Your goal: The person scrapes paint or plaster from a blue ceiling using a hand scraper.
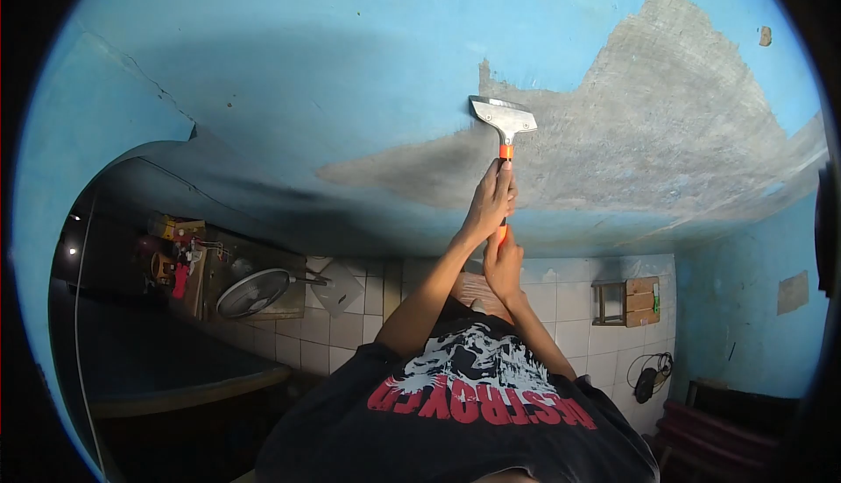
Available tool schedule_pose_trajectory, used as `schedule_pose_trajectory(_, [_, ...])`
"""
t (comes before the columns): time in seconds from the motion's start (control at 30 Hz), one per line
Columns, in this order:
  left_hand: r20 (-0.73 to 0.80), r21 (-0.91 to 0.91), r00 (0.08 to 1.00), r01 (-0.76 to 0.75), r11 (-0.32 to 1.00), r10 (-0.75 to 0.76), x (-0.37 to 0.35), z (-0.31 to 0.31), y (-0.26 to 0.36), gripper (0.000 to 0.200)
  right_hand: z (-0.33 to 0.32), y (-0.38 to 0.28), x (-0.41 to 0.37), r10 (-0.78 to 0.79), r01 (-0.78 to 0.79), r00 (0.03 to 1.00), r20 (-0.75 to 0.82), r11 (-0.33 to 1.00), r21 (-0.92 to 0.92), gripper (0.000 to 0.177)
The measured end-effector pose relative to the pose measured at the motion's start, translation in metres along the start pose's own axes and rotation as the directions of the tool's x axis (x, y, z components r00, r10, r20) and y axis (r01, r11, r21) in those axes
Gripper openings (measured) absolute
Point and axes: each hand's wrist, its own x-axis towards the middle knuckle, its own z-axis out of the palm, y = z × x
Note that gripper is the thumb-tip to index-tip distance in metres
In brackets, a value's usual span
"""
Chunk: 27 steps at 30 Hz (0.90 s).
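Closest in, the black shirt (473, 422) fills the six o'clock edge. Just above it the right hand (504, 266) is clamped round the low end of the orange handle. The left hand (491, 203) grips the same handle higher up, at twelve o'clock from the right. Beyond them the scraper (502, 119) has its metal blade pressed on the blue painted surface (333, 54), right at the edge of the bare grey patch (666, 124). Out at nine o'clock, a fan (252, 293) lies against the tiled wall (350, 330).
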Motion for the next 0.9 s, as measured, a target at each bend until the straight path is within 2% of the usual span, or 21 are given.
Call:
schedule_pose_trajectory(0.03, [0.052,-0.018,0.998,-0.025,1.000,0.026,0.003,0.000,0.006,0.037,0.000,0.000,-0.001,-0.004,0.004,1.000,-0.003,1.000,0.000,0.034])
schedule_pose_trajectory(0.13, [0.067,-0.103,0.997,0.030,0.994,-0.023,-0.002,-0.010,-0.037,0.036,0.003,0.011,-0.015,0.049,-0.049,0.998,-0.025,0.999,-0.004,0.035])
schedule_pose_trajectory(0.17, [0.068,-0.164,0.996,0.071,0.984,-0.061,-0.006,-0.014,-0.054,0.037,0.003,0.023,-0.025,0.082,-0.082,0.996,0.020,0.997,0.007,0.035])
schedule_pose_trajectory(0.23, [0.074,-0.162,0.996,0.068,0.985,-0.056,-0.007,-0.017,-0.066,0.038,0.004,0.029,-0.029,0.114,-0.116,0.992,0.060,0.993,0.018,0.035])
schedule_pose_trajectory(0.33, [0.075,-0.103,0.996,0.059,0.993,-0.052,-0.005,-0.011,-0.036,0.036,0.001,0.020,-0.021,0.160,-0.164,0.983,0.094,0.986,0.036,0.036])
schedule_pose_trajectory(0.53, [0.051,-0.158,0.997,0.073,0.985,-0.066,-0.007,-0.016,-0.069,0.040,0.008,0.044,-0.031,0.047,-0.047,0.999,0.022,0.999,0.021,0.038])
schedule_pose_trajectory(0.6, [0.049,-0.166,0.995,0.091,0.982,-0.084,-0.009,-0.013,-0.068,0.040,0.003,0.038,-0.034,0.207,-0.212,0.972,0.110,0.977,0.034,0.035])
schedule_pose_trajectory(0.63, [0.045,-0.168,0.994,0.105,0.980,-0.098,-0.007,-0.014,-0.065,0.040,0.003,0.036,-0.029,0.203,-0.208,0.973,0.108,0.978,0.035,0.035])
schedule_pose_trajectory(0.67, [0.046,-0.165,0.994,0.101,0.981,-0.094,-0.003,-0.011,-0.050,0.040,0.004,0.031,-0.021,0.165,-0.168,0.983,0.079,0.985,0.042,0.034])
schedule_pose_trajectory(0.73, [0.076,-0.075,0.997,-0.011,0.997,0.017,0.002,-0.002,-0.016,0.040,0.002,0.016,-0.010,0.136,-0.139,0.989,0.056,0.989,0.047,0.034])
schedule_pose_trajectory(0.83, [0.090,-0.144,0.996,-0.004,0.990,0.017,0.003,-0.002,-0.013,0.040,-0.002,0.003,-0.003,0.129,-0.133,0.990,0.049,0.987,0.093,0.033])
schedule_pose_trajectory(0.9, [0.082,-0.108,0.996,-0.011,0.994,0.020,-0.005,-0.010,-0.044,0.039,0.000,0.022,-0.020,0.151,-0.153,0.986,0.070,0.988,0.025,0.033])
